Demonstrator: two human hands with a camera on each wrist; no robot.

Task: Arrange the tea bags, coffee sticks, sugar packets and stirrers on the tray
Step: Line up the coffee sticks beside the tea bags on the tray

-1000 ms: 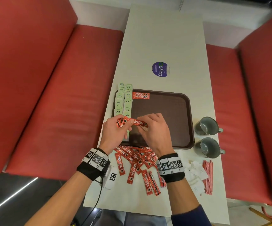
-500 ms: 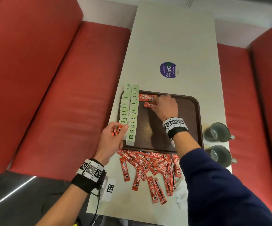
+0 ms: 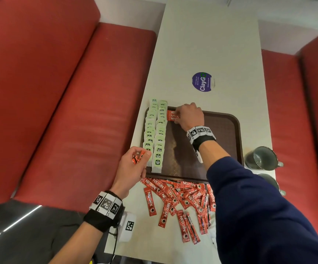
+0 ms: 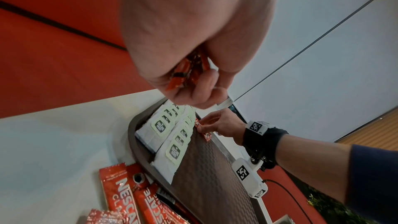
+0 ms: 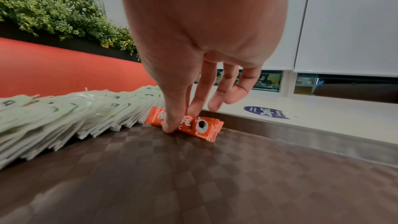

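Note:
A brown tray (image 3: 221, 119) lies on the white table, with two rows of green-and-white tea bags (image 3: 156, 134) along its left side. At the tray's far left corner my right hand (image 3: 177, 116) pinches a red coffee stick (image 5: 202, 126) between thumb and forefinger, low on the tray floor and against other sticks (image 3: 171, 113) lying there. By the tray's near left corner my left hand (image 3: 142, 154) grips a small bundle of coffee sticks (image 4: 183, 72). A loose pile of coffee sticks (image 3: 181, 197) lies on the table just in front of the tray.
Two grey mugs (image 3: 263, 158) (image 3: 270, 182) stand right of the tray. A purple round sticker (image 3: 202, 81) marks the table beyond it. Red benches (image 3: 68, 111) run along both sides. My right sleeve (image 3: 259, 216) covers the table's near right part.
My right hand took one coffee stick from the left hand's bundle and carried it to the tray's far left corner. The left hand stayed by the tray's near left corner with its bundle.

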